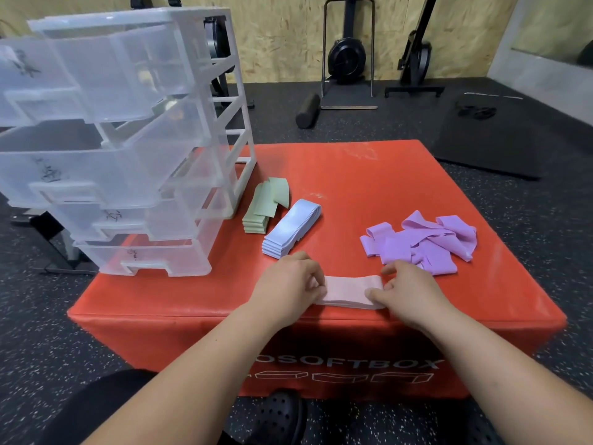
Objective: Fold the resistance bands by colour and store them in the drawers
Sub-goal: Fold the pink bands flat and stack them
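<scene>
A folded stack of pale pink bands [348,290] lies near the front edge of the red soft box [385,187]. My left hand [288,284] pinches its left end and my right hand [407,290] pinches its right end. Behind them sit a folded light blue stack [290,231] and a folded green stack [261,207] with one loose green band on top. A loose heap of purple bands [423,242] lies to the right. The clear plastic drawer unit [128,155] stands at the box's left, its top two drawers pulled out.
Black rubber gym floor surrounds the box. A foam roller [308,110], exercise machines [348,56] and a black mat [487,136] are beyond it. My black clog [279,415] is at the box's front.
</scene>
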